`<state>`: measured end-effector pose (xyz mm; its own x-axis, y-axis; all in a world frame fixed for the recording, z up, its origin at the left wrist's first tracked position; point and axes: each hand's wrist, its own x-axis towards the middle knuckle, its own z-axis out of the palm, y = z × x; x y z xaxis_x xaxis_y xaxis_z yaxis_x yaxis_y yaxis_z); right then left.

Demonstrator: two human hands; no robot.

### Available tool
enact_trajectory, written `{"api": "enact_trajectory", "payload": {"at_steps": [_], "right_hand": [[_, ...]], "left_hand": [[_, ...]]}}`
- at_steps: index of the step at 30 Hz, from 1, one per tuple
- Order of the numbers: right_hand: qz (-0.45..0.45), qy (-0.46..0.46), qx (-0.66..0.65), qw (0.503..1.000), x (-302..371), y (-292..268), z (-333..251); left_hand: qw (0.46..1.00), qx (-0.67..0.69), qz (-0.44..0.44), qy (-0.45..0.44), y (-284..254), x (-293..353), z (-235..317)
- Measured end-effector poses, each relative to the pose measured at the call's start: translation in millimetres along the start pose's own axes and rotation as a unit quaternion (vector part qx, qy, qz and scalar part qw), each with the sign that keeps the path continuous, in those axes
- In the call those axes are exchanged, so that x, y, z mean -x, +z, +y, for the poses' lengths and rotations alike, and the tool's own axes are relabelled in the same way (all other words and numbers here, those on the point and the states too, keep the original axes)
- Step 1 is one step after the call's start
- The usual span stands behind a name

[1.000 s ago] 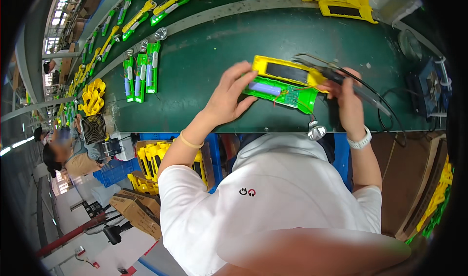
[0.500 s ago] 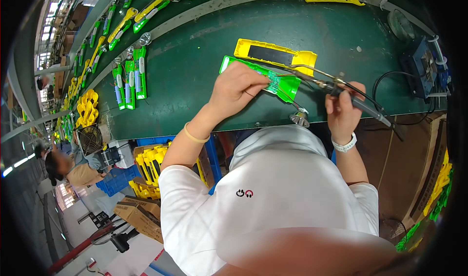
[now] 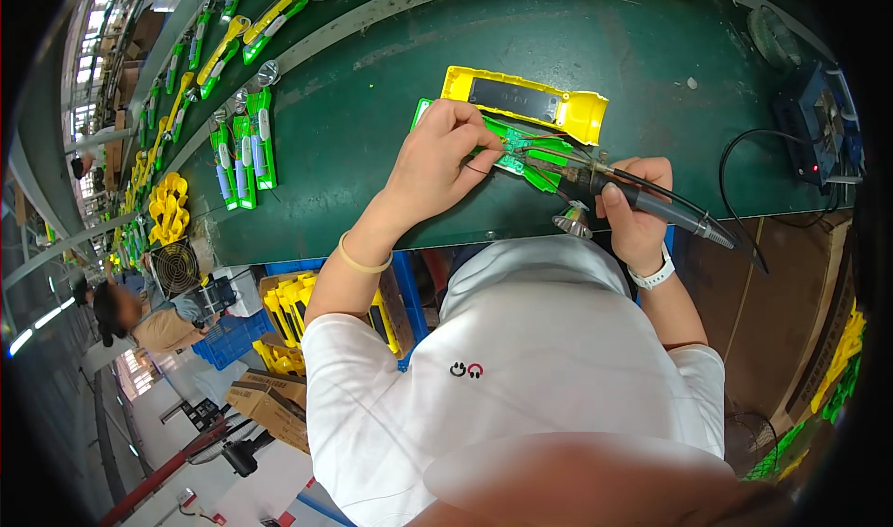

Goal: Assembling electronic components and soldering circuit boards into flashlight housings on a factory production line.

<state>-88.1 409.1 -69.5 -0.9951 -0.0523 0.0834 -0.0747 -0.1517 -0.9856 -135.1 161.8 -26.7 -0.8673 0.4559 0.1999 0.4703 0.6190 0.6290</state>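
Note:
My left hand (image 3: 437, 162) rests over a green plastic housing (image 3: 541, 179), thumb and forefinger pinched on a thin wire beside the green circuit board (image 3: 513, 160). My right hand (image 3: 636, 218) grips a soldering iron (image 3: 659, 208) with a thin feed tube along it. The iron's tip reaches the board near my left fingertips; whether they touch I cannot tell. Several thin wires run over the board. A silver cup-shaped reflector (image 3: 572, 220) lies by the bench's front edge, at the housing's near end. Just behind lies a yellow housing half (image 3: 584, 118) with a dark panel.
Several green housings with cells (image 3: 246, 155) lie at the left, with more along the conveyor (image 3: 307, 48). A blue soldering station (image 3: 807, 122) with a black cable stands right. Yellow parts (image 3: 168, 206) are piled beside a fan (image 3: 174, 265). Another person (image 3: 158, 327) is at far left.
My right hand has moved left with the soldering iron, bringing its tip to the board by my left fingers. My left hand has shifted slightly left, still pinching.

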Motion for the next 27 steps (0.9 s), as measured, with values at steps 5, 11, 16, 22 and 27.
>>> {"api": "enact_trajectory", "payload": {"at_steps": [5,11,16,22,27], "right_hand": [[-0.004,0.018,0.007,1.000,-1,3,-3],[0.010,0.039,-0.084,0.996,0,0,-8],[0.045,0.010,-0.116,0.992,-3,3,-7],[0.026,0.026,-0.090,0.995,0,0,-6],[0.023,0.035,-0.088,0.995,0,0,-7]], "left_hand": [[1.000,-0.005,0.007,0.004,-1,-1,1],[1.000,-0.016,-0.005,0.002,-2,-2,2],[1.000,-0.014,-0.028,-0.003,-5,-5,4],[0.999,-0.008,-0.033,0.001,-7,-5,4],[0.999,-0.023,-0.037,0.014,-7,-8,7]]}}
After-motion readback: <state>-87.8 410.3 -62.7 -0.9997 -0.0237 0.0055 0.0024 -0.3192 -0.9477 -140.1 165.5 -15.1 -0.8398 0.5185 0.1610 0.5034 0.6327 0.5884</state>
